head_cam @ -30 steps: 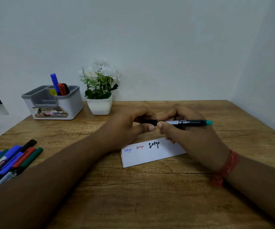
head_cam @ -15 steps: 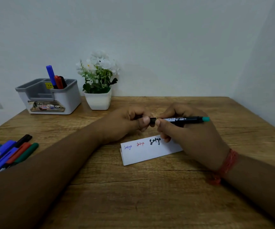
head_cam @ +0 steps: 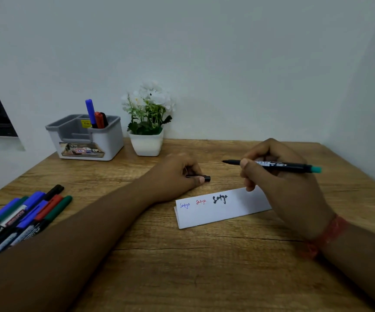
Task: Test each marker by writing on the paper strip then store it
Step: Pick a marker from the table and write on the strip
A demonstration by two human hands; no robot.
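right hand (head_cam: 278,176) grips uncapped black marker (head_cam: 272,164), held above the table (head_cam: 182,266) just past the paper strip (head_cam: 238,210). long axis near horizontal, bare tip pointing left, teal end right. left hand (head_cam: 177,176) curled round the black cap (head_cam: 201,177), resting on table left of strip. strip has three words: blue, red, black. loose markers (head_cam: 24,217) far left; organizer (head_cam: 85,138) holds three.
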